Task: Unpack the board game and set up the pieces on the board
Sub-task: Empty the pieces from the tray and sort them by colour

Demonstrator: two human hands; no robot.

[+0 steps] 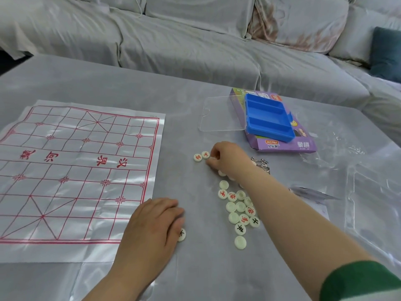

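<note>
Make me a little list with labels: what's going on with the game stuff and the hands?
board: paper board lies flat, no pieces on it
pile: loose pieces right of the board, some face down
right hand: right hand pinches a piece beside two red-marked pieces
left hand: left hand rests on one piece
tray: blue tray empty, on purple box

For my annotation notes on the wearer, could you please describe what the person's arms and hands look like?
Both hands are bare: no gloves, rings or watch show on the left hand or right hand. The right arm wears a green sleeve with a paler stripe near the frame's edge; its forearm is uncovered. No sleeve shows on the left forearm.
</note>
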